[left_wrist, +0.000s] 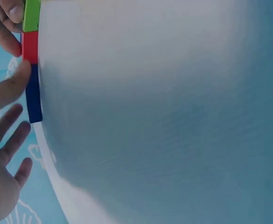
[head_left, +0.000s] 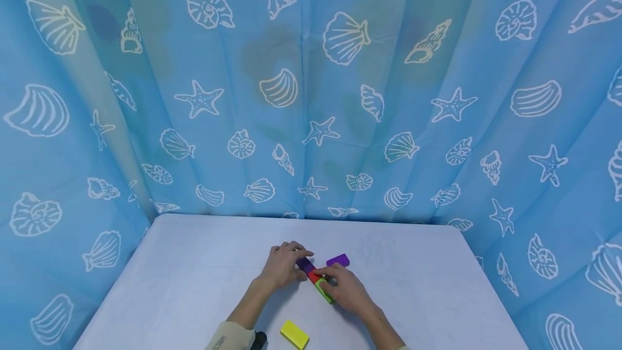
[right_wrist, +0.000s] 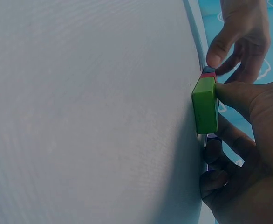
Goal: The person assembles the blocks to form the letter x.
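Note:
A dark blue block point(head_left: 305, 264), a red block point(head_left: 313, 275) and a green block point(head_left: 324, 291) lie end to end in a slanting row on the table. My left hand point(head_left: 283, 264) is at the far end of the row, its thumb and forefinger on either side of the dark blue block. In the left wrist view that thumb point(left_wrist: 16, 83) presses near the joint with the red block. With my right hand point(head_left: 349, 289) I grip the green block at the near end, one finger reaching to the red block.
Just beyond my right hand lies a purple block point(head_left: 338, 260). A yellow block point(head_left: 294, 335) sits by the near edge of the view. The white table point(head_left: 194, 263) is bounded behind and at the sides by a blue shell-print curtain point(head_left: 301, 139).

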### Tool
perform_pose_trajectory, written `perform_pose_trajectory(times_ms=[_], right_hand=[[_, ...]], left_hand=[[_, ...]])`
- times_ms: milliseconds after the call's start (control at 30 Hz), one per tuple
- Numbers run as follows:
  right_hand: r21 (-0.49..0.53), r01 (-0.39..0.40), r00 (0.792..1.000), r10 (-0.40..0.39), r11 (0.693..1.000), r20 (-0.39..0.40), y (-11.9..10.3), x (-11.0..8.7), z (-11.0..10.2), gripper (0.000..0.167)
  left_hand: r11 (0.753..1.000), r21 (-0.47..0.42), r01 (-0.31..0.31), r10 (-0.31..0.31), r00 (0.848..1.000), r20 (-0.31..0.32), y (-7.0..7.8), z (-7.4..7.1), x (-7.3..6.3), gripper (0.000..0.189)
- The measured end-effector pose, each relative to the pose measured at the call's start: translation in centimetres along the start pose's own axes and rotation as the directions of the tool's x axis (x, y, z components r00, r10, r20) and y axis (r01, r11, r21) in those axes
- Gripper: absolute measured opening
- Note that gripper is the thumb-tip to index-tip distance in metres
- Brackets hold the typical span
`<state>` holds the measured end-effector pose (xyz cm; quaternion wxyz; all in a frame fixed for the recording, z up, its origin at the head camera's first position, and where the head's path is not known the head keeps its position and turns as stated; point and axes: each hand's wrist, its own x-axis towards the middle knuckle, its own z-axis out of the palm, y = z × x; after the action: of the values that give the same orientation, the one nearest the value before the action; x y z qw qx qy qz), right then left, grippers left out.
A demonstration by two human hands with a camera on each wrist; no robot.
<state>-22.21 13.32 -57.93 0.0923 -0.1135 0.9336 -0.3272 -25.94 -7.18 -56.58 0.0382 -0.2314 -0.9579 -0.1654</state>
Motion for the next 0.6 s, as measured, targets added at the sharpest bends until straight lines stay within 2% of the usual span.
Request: perform_pose_trajectory(times_ms=[133,300,600], right_hand=[[0.001,0.009,1.000,-0.009,1.000,0.000,0.0,0.1,0.0,0.033],[-0.006,0.011,1.000,-0.011,1.000,-0.001,0.0,0.1,-0.1,0.032],[-0.009,0.014,1.000,-0.014,1.000,-0.007,0.0,-0.1,0.1,0.033]], left_hand=[[0.999,-0.017,0.051,-0.051,0.998,-0.024,0.3,0.0,-0.4,0.062],[0.994,-0.007,0.107,-0.108,0.994,-0.007,1.0,0.4,-0.9,0.071],[0.989,0.068,0.134,-0.134,0.991,-0.013,2.0,0.9,-1.4,0.080]])
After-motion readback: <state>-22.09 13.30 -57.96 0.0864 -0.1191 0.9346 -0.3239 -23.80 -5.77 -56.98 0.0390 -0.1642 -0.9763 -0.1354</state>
